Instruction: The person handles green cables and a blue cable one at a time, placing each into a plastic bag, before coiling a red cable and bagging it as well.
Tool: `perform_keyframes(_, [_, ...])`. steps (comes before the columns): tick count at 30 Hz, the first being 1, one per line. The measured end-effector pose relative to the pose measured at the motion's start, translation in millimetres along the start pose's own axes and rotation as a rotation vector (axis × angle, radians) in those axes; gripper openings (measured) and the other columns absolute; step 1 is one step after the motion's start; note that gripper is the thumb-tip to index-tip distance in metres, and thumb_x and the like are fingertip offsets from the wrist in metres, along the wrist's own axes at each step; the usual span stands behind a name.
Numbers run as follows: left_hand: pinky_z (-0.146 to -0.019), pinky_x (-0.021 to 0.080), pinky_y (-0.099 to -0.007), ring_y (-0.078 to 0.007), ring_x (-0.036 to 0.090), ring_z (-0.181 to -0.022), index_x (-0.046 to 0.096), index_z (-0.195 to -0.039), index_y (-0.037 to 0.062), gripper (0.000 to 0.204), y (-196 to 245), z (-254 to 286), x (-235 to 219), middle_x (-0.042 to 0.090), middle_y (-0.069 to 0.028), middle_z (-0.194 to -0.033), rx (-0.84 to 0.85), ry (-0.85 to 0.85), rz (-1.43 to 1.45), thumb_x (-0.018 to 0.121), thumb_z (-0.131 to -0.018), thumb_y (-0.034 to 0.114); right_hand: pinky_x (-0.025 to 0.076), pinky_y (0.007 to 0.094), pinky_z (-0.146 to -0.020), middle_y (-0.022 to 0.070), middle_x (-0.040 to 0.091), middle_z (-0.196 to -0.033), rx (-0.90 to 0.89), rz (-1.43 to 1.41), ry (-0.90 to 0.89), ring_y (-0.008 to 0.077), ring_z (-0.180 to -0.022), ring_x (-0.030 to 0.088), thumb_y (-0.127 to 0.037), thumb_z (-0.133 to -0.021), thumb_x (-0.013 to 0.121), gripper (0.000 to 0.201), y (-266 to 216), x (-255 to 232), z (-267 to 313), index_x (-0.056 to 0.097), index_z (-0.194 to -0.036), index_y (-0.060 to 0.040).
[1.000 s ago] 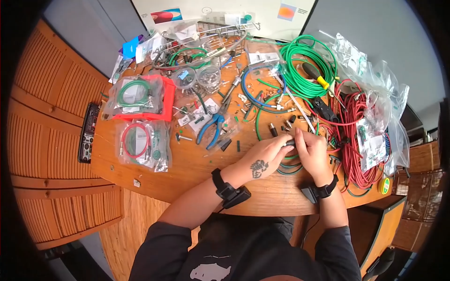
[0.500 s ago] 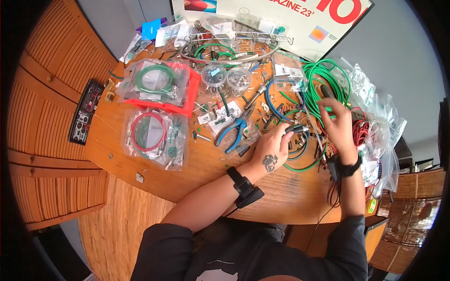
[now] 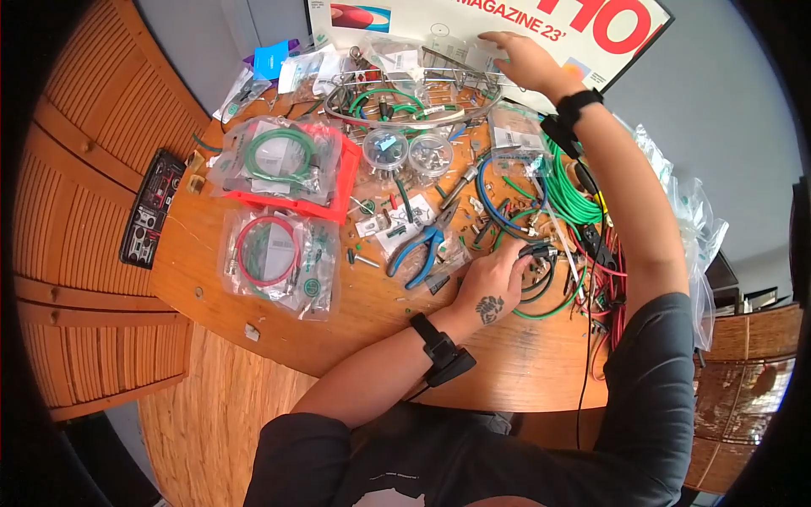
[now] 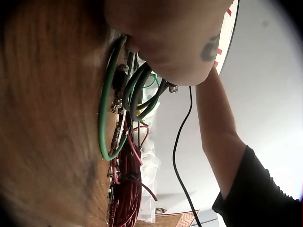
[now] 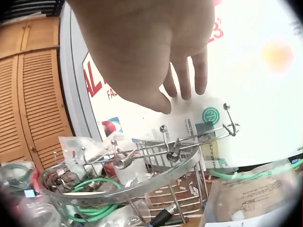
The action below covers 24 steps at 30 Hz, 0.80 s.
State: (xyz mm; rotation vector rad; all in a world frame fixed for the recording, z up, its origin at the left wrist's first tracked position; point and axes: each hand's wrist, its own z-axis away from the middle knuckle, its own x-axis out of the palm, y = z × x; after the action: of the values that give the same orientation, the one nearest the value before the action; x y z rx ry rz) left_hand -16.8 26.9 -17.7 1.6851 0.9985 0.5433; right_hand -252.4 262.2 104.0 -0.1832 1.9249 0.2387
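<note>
My left hand (image 3: 490, 283) grips a dark cable with a black-sleeved metal connector (image 3: 541, 250) pointing right, low over the table. In the left wrist view, loops of dark cable (image 4: 130, 94) hang beneath that hand, and the connector's metal tip (image 4: 173, 88) peeks out from under it. My right hand (image 3: 528, 63) is stretched to the back of the table, fingers extended and nothing in them. Below it, in the right wrist view, stands a metal wire basket (image 5: 142, 187) filled with cables and small parts. A clear plastic bag with a green logo (image 5: 210, 115) shows just beyond the fingertips.
Blue-handled pliers (image 3: 416, 253) lie left of my left hand. Two clear round tubs (image 3: 431, 155) stand before the basket. Bagged cables lie on a red bin (image 3: 346, 173). Green cable coils (image 3: 568, 190) and a red cable bundle (image 3: 610, 308) are at right. A poster board (image 3: 448, 17) leans behind.
My right hand has left the connector, lifted away and swung up to the back of the table over the basket. My left hand keeps the cable nearly in place. The head view has shifted.
</note>
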Motion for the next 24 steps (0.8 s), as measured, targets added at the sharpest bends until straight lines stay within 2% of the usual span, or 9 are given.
perform_keyframes(2, [-0.063,0.049,-0.0431,-0.0396,0.064,-0.074,0.054,-0.115,-0.0014,0.022,0.1,-0.5,-0.9,0.065,-0.0227,-0.087,-0.031,-0.035,-0.012,0.055,-0.095,0.007,0.052,0.0394,-0.091,0.0150,0.064,-0.120,0.028,0.042,-0.059,0.0303,-0.107,0.063,-0.007,-0.082,0.064,0.054,-2.7,10.0,-9.2,0.053,-0.134,-0.0159])
perform_keyframes(8, [-0.063,0.050,-0.0464,-0.0431,0.064,-0.078,0.054,-0.117,0.0003,0.023,-0.8,0.5,-1.0,0.066,-0.0241,-0.089,-0.008,-0.035,-0.012,0.056,-0.094,0.006,0.051,0.0416,-0.089,0.0139,0.066,-0.105,0.245,0.198,-0.136,0.0318,-0.107,0.061,-0.011,-0.079,0.060,0.025,-14.6,9.2,-22.3,0.071,-0.102,-0.0099])
perform_keyframes(10, [-0.063,0.049,-0.0467,-0.0434,0.064,-0.077,0.054,-0.117,0.0005,0.024,0.0,0.1,-1.9,0.066,-0.0236,-0.088,-0.009,-0.031,-0.001,0.056,-0.094,0.006,0.052,0.0427,-0.087,0.0139,0.067,-0.100,0.166,0.115,0.132,0.0333,-0.102,0.062,-0.015,-0.080,0.062,0.015,-0.7,2.6,-17.5,0.073,-0.088,-0.0087])
perform_keyframes(12, [-0.061,0.049,-0.0458,-0.0421,0.064,-0.073,0.053,-0.118,0.0004,0.024,1.0,0.2,-2.2,0.066,-0.0221,-0.084,0.034,-0.016,-0.023,0.055,-0.095,0.006,0.052,0.0422,-0.085,0.0138,0.068,-0.100,0.056,0.155,0.205,0.0339,-0.096,0.064,-0.021,-0.084,0.064,0.019,9.0,-14.4,-11.2,0.072,-0.096,-0.0074])
perform_keyframes(14, [-0.061,0.049,-0.0449,-0.0405,0.064,-0.071,0.053,-0.117,0.0003,0.023,-1.7,0.3,-0.1,0.065,-0.0210,-0.082,0.032,-0.015,-0.012,0.055,-0.095,0.007,0.052,0.0387,-0.084,0.0133,0.069,-0.100,0.149,-0.267,0.257,0.0308,-0.089,0.067,-0.025,-0.089,0.064,0.025,10.5,-35.5,2.3,0.067,-0.103,-0.0043])
perform_keyframes(15, [-0.060,0.048,-0.0439,-0.0390,0.064,-0.068,0.054,-0.116,0.0001,0.022,-2.8,1.1,1.4,0.065,-0.0198,-0.080,0.024,-0.013,-0.005,0.055,-0.095,0.008,0.051,0.0319,-0.080,0.0101,0.069,-0.096,0.198,-0.486,0.175,0.0203,-0.086,0.066,-0.025,-0.093,0.063,0.031,11.9,-47.5,11.4,0.060,-0.112,-0.0002])
perform_keyframes(19, [-0.058,0.048,-0.0406,-0.0332,0.063,-0.064,0.057,-0.112,-0.0004,0.019,-3.9,1.5,5.2,0.063,-0.0170,-0.078,0.034,0.037,-0.040,0.056,-0.096,0.011,0.048,0.0224,-0.076,0.0048,0.067,-0.094,0.348,-0.941,0.135,0.0072,-0.084,0.061,-0.016,-0.094,0.064,0.033,-23.0,-94.5,59.2,0.054,-0.119,0.0025])
perform_keyframes(22, [-0.057,0.048,-0.0385,-0.0306,0.063,-0.063,0.058,-0.112,0.0005,0.019,-4.7,0.7,5.4,0.062,-0.0164,-0.076,0.043,0.049,-0.079,0.055,-0.097,0.012,0.049,0.0217,-0.077,0.0042,0.067,-0.102,0.407,-1.074,0.116,0.0081,-0.086,0.061,-0.010,-0.092,0.066,0.030,-31.3,-109.0,98.0,0.057,-0.118,0.0016])
perform_keyframes(24, [-0.060,0.049,-0.0452,-0.0396,0.064,-0.071,0.057,-0.110,0.0026,0.018,1.0,0.0,3.7,0.064,-0.0217,-0.082,0.008,0.057,-0.038,0.058,-0.093,0.010,0.051,0.0249,-0.084,0.0044,0.068,-0.106,0.396,-1.182,0.147,0.0108,-0.092,0.063,-0.004,-0.090,0.067,0.030,-44.0,-114.3,122.7,0.060,-0.118,0.0018])
